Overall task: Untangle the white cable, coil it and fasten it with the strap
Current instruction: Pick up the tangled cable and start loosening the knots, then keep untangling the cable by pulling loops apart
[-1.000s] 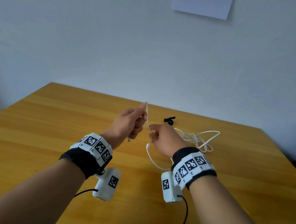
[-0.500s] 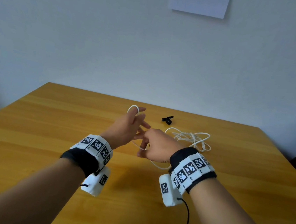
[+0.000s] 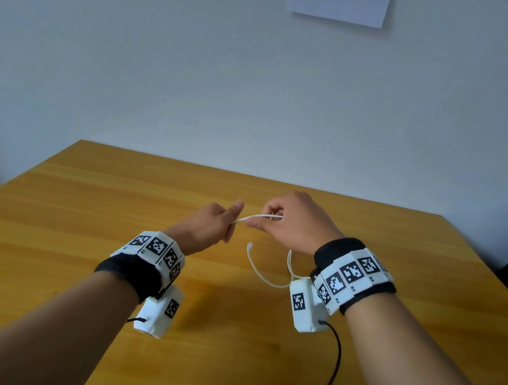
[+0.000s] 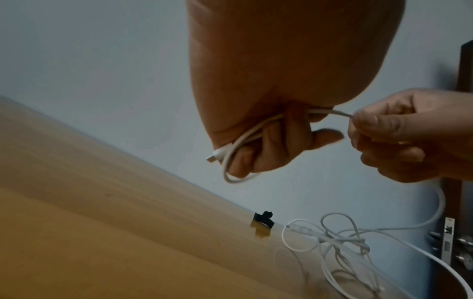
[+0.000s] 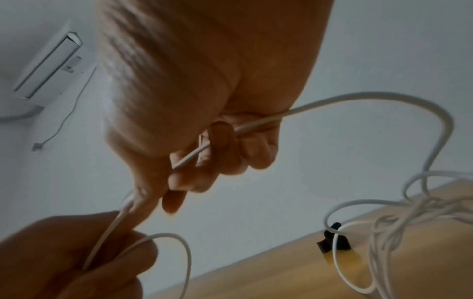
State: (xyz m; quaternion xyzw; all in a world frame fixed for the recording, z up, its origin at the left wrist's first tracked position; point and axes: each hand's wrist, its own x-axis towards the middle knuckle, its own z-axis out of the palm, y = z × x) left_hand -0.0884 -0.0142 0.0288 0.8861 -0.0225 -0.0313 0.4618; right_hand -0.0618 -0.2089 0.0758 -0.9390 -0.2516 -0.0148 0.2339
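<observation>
My left hand [image 3: 212, 222] grips one end of the white cable [image 3: 259, 216]; the left wrist view shows its fingers [image 4: 271, 141] curled round a small loop and the connector [image 4: 212, 157]. My right hand [image 3: 293, 224] pinches the cable a short way along, its fingers [image 5: 225, 137] curled round it, and a short stretch runs taut between the hands. Slack cable [image 3: 264, 279] hangs in a curve below them. The rest lies as a tangle [image 4: 340, 240] on the table, with the black strap [image 4: 340, 219] just left of it. In the head view my right hand hides both.
The wooden table [image 3: 85, 237] stands against a pale wall, its far edge just past the tangle. A sheet of paper [image 3: 338, 0] hangs on the wall. A dark door with a metal handle [image 4: 463, 242] stands off to the right.
My right hand has moved up and to the right, drawing a short stretch of cable taut from my left hand. The loop that stood above my left fingers is gone. Tangle and strap are now hidden.
</observation>
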